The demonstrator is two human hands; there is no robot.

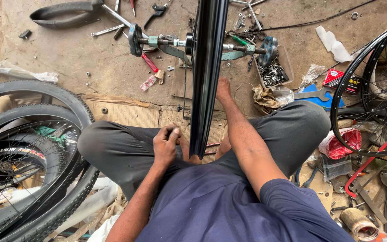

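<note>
While the upright black metal wheel rim (206, 76) stands clamped in a truing stand (175, 44) at twelve o'clock, the left hand (166, 144) sits fisted against its lower edge, grip narrow around something too small to tell. The right hand (223, 89) reaches behind the rim, its grip hidden, so I cannot tell.
</note>
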